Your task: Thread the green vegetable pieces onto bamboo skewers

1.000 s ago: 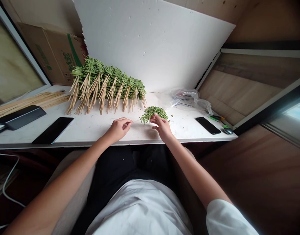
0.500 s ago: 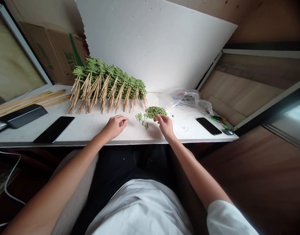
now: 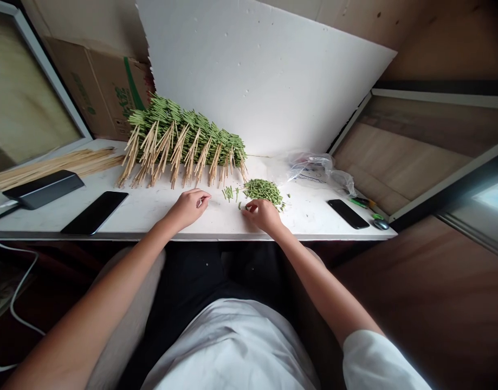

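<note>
My left hand is closed just above the table, pinching what looks like a thin bamboo skewer; only a pale bit of it shows at the fingers. Just right of its fingertips are a few short green bean pieces in a row; I cannot tell whether they are threaded on it. My right hand is low over the table, thumb and fingertips together at a small green bean piece. Behind that hand lies a heap of cut green beans.
A long stack of green bean skewers stands at the back left. Bare bamboo sticks, a dark device and a black phone are on the left. To the right are a plastic bag, another phone and a mouse.
My right hand has moved from the edge of the heap toward me and slightly left, down to the loose pieces. My left hand has stayed nearly in place. The view has shifted slightly.
</note>
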### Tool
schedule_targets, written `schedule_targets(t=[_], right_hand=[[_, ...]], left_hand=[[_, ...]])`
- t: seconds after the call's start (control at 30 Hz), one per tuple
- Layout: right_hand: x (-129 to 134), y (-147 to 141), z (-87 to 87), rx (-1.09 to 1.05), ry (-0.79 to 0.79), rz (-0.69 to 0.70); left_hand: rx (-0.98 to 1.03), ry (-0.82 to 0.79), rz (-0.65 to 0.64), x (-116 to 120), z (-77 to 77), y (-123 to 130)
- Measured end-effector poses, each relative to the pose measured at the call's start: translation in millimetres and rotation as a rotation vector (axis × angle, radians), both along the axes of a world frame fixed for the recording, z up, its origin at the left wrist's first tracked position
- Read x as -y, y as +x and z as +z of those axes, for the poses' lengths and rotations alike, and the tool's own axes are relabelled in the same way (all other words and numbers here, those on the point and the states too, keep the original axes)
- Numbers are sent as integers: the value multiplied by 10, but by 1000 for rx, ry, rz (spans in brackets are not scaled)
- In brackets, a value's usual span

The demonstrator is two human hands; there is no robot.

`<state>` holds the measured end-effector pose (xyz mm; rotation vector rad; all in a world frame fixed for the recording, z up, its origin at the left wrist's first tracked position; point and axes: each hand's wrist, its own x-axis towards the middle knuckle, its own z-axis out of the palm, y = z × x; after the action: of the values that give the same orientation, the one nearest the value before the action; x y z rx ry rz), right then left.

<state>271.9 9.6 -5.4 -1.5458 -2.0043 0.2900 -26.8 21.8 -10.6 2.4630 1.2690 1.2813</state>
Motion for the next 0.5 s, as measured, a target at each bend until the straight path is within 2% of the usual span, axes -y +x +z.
schedule_targets(t=[0.1,0.27,0.33,0.43,0.5], right_hand=[[7,27,23,31,-6,23],[114,2,65,345,43,12],[150,-15,72,408,45,17],[145,-9,56,340,73,-3],[100,25,33,171,99,-1]], left_hand=[[-1,-6,-8,-8,2,-11],[-25,-31,-3,14,31,-8],[-31,-45,4,22,39,-7],[-25,-52,2,27,37,-4],[-14,-46,-4,27,30,0]])
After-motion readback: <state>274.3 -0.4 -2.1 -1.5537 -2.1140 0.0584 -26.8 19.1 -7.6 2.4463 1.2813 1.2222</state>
